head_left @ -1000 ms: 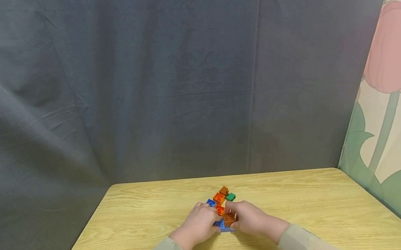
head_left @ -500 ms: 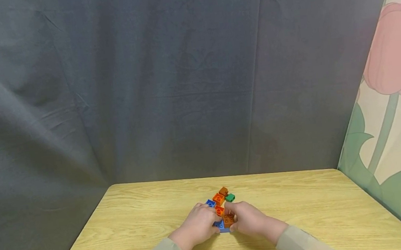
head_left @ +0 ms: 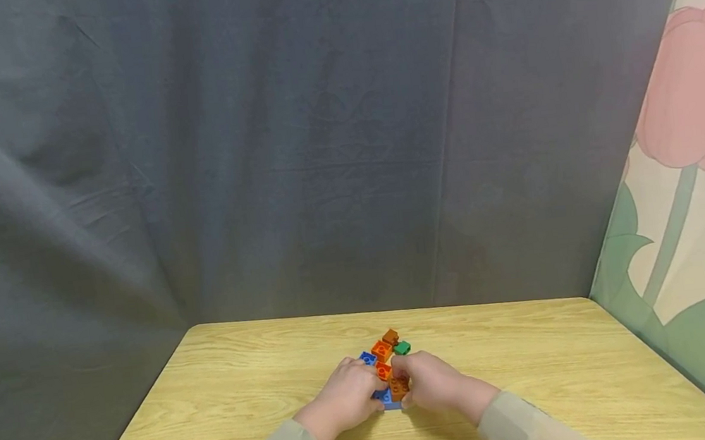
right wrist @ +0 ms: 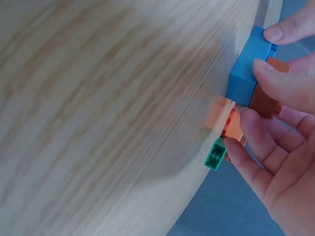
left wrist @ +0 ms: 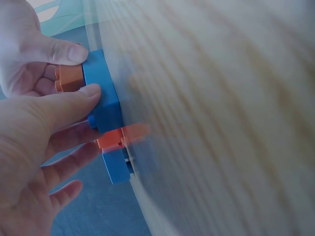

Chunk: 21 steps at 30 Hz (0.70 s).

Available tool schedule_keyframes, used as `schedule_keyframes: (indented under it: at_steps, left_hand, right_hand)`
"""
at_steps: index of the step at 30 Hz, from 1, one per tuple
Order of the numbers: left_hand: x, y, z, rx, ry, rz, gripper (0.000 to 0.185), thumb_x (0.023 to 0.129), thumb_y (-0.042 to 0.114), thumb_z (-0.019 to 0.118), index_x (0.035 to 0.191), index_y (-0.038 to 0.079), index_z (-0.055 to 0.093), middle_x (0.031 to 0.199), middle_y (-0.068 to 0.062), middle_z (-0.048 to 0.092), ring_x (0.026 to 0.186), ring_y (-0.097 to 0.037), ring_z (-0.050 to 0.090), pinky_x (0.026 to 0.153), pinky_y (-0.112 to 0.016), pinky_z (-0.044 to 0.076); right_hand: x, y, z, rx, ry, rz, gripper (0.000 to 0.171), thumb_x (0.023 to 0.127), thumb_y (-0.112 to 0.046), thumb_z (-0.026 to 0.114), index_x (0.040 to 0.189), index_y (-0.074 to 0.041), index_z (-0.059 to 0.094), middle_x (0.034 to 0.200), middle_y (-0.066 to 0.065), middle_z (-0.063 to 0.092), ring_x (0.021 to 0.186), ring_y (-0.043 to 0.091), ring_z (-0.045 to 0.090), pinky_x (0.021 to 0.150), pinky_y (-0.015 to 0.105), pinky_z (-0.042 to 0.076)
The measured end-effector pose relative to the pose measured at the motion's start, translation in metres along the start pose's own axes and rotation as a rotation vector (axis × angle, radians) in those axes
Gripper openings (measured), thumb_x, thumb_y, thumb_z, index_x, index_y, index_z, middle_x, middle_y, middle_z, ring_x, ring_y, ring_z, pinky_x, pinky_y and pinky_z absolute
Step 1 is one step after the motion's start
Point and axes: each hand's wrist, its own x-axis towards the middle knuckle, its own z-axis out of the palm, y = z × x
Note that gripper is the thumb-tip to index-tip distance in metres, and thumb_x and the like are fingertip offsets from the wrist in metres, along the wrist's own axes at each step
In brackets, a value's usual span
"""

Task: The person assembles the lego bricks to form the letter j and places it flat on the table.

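together, both hands [head_left: 344, 399] gripping blue brick [head_left: 393, 403], brown brick [head_left: 398, 385]

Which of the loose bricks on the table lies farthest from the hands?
The brown brick at the far end of the cluster. The green brick and the orange brick lie nearer the left hand and right hand.

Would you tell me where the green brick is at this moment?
In the head view the green brick lies on the wooden table, just beyond the right hand, right of the orange brick.
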Motion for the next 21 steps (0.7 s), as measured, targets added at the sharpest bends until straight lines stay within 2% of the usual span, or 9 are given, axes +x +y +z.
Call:
schedule_keyframes:
  at_steps: [10, 14, 18, 21]
  left_hand:
    - [0.002, 0.001, -0.002, -0.041, -0.012, 0.003, 0.023, 0.081, 0.032, 0.082, 0.102, 0.024, 0.08, 0.087, 0.017, 0.063, 0.08, -0.001, 0.053, 0.084, -0.031, 0.041]
    - [-0.002, -0.009, 0.0, -0.161, 0.004, -0.012, 0.019, 0.088, 0.036, 0.075, 0.102, 0.024, 0.079, 0.084, 0.02, 0.059, 0.079, 0.0, 0.051, 0.086, -0.032, 0.041]
    - [-0.004, -0.027, -0.001, -0.334, 0.06, -0.09, 0.018, 0.095, 0.033, 0.067, 0.101, 0.02, 0.079, 0.087, 0.018, 0.06, 0.084, -0.004, 0.056, 0.092, -0.04, 0.043]
    - [-0.003, -0.038, -0.004, -0.357, 0.075, -0.175, 0.023, 0.096, 0.03, 0.067, 0.111, 0.015, 0.076, 0.1, 0.01, 0.064, 0.096, -0.012, 0.06, 0.096, -0.048, 0.042]
  right_hand:
    - [0.001, 0.005, 0.0, 0.026, -0.01, 0.015, 0.035, 0.07, -0.004, 0.088, 0.087, -0.017, 0.06, 0.082, -0.01, 0.06, 0.07, 0.01, 0.05, 0.065, 0.031, 0.045]
    - [0.003, 0.006, 0.002, 0.03, -0.009, -0.01, 0.035, 0.07, -0.004, 0.088, 0.088, -0.016, 0.06, 0.083, -0.01, 0.059, 0.069, 0.009, 0.05, 0.064, 0.029, 0.046]
    - [0.001, 0.002, 0.001, 0.03, -0.009, -0.001, 0.035, 0.07, -0.004, 0.088, 0.09, -0.016, 0.061, 0.084, -0.01, 0.06, 0.071, 0.009, 0.05, 0.067, 0.03, 0.047]
    - [0.001, 0.0, 0.0, 0.005, -0.01, 0.021, 0.034, 0.07, -0.006, 0.088, 0.091, -0.016, 0.063, 0.086, -0.01, 0.061, 0.074, 0.01, 0.051, 0.072, 0.033, 0.048]
